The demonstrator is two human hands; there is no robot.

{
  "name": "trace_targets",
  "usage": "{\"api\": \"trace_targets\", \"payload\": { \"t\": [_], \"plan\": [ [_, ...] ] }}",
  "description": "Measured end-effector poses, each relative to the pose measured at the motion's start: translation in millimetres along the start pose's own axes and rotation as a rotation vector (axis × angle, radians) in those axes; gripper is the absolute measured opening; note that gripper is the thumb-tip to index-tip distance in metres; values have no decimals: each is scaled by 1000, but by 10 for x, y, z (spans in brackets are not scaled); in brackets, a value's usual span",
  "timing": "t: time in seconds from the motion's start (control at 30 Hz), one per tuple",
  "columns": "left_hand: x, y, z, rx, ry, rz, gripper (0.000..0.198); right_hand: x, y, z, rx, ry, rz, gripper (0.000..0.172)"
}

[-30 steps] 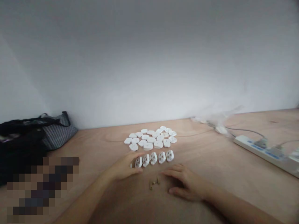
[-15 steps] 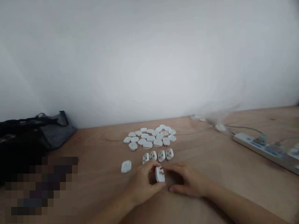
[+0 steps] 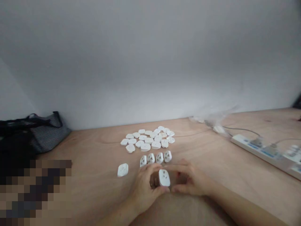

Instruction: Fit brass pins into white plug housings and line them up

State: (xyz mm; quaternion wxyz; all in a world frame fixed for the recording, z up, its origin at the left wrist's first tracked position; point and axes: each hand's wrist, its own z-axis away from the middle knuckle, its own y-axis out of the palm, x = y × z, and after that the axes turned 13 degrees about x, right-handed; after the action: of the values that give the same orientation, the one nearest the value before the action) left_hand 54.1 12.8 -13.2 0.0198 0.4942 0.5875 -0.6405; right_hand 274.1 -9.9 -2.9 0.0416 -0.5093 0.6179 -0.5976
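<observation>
Between the thumb and fingers of my left hand (image 3: 149, 185) is a white socket adapter (image 3: 164, 178), held upright with its holed face towards me. My right hand (image 3: 191, 179) is curved close on its right side, thumb and fingers apart. Its index finger reaches over near the adapter's top edge; whether it touches is hard to tell. Just beyond my hands, several similar adapters stand on edge in a row, the rightmost adapter (image 3: 167, 156) showing its holes. A lone adapter (image 3: 122, 169) lies flat to the left.
Farther back on the wooden table (image 3: 94, 175) lies a cluster of several white adapters (image 3: 145, 147). A power strip (image 3: 256, 150) with plugs and cables is at right, near a clear plastic bag (image 3: 215, 121). A dark bag (image 3: 50, 131) stands at left, before the wall.
The adapter in my left hand has turned, so its holed face now shows instead of the notched side. My right hand stays close beside it. The view has shifted slightly.
</observation>
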Motion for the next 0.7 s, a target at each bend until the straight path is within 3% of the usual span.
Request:
{"api": "trace_targets", "payload": {
  "t": [0.13, 0.33, 0.5, 0.6, 0.7],
  "plan": [
    [-5, -9, -12, 22, 3, 23, 53, 8, 3, -15, 74, -90, 32, 52],
    [-11, -12, -11, 9, 7, 54, 51, -20, 5, -16, 32, -124, 20, 38],
    [-25, -2, 19, -10, -8, 123, 47, 2, -26, 5, 87, -87, 49, 33],
    [19, -158, -3, -124, 6, 165, 48, -16, -29, 29, 0, 6, 8, 38],
    [130, -484, -67, -137, -2, 230, 51, -51, 4, 42, -34, 51, -8, 39]
  ]
}}
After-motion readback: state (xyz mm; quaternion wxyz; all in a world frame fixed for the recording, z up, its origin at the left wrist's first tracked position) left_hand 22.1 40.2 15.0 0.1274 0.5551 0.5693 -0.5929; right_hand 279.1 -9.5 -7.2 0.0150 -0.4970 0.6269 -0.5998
